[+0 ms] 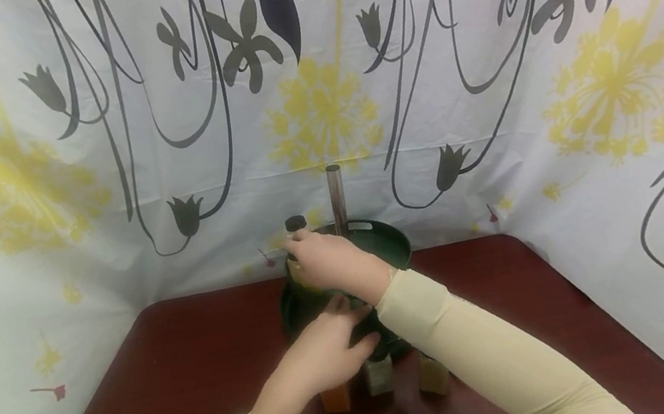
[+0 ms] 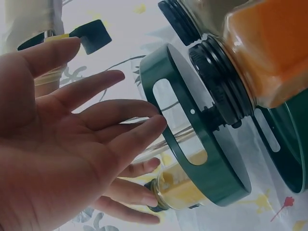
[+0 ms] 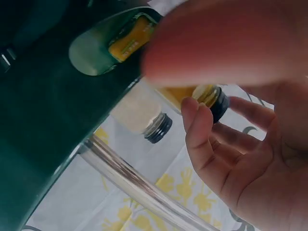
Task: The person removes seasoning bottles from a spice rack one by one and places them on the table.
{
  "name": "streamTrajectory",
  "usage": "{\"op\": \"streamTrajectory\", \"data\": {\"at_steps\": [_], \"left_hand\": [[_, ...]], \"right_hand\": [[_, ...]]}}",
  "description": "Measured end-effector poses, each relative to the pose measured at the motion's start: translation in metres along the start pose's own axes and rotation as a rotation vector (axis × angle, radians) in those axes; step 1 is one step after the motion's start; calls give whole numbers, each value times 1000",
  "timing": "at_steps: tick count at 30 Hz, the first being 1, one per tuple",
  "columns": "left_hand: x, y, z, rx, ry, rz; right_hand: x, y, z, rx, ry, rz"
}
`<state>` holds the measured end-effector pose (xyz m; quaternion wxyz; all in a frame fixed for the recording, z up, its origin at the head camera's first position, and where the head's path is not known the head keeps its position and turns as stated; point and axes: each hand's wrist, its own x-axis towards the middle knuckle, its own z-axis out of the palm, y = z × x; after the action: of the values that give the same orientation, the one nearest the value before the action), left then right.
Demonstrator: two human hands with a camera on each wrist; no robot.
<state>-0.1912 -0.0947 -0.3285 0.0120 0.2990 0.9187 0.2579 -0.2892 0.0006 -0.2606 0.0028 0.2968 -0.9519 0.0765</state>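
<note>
A green round two-level tray rack [image 1: 384, 231] with a metal pole [image 1: 337, 199] stands on the table. At its back left, my right hand [image 1: 330, 261] has its fingers curled about the black-lidded end of a jar of yellow powder [image 2: 180, 185]. Its thumb [image 3: 216, 45] is blurred in the right wrist view. Beside that jar is another, holding something pale [image 3: 137, 113], also with a black lid. My left hand [image 1: 328, 349] reaches over the rack's front with its fingers spread and nothing held. Its fingertips lie near the slotted green rim [image 2: 211, 173]; whether they touch, I cannot tell.
In front of the rack, an orange jar [image 1: 336, 399], a pale jar [image 1: 380, 375] and a mustard-coloured jar [image 1: 432, 374] stand in a row on the dark red table [image 1: 221, 369]. A flower-patterned curtain [image 1: 460, 107] surrounds the table's back and sides.
</note>
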Motion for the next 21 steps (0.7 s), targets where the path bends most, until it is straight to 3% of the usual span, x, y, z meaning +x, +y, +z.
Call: {"op": "streamTrajectory", "data": {"at_steps": [5, 11, 21], "left_hand": [[-2, -4, -1, -65, -8, -5], [-6, -20, -4, -136, 12, -25], [-19, -55, -12, -287, 138, -201]], "right_hand": [[1, 2, 2, -17, 18, 36], [-2, 8, 2, 33, 11, 59], [-6, 10, -10, 77, 67, 26]]}}
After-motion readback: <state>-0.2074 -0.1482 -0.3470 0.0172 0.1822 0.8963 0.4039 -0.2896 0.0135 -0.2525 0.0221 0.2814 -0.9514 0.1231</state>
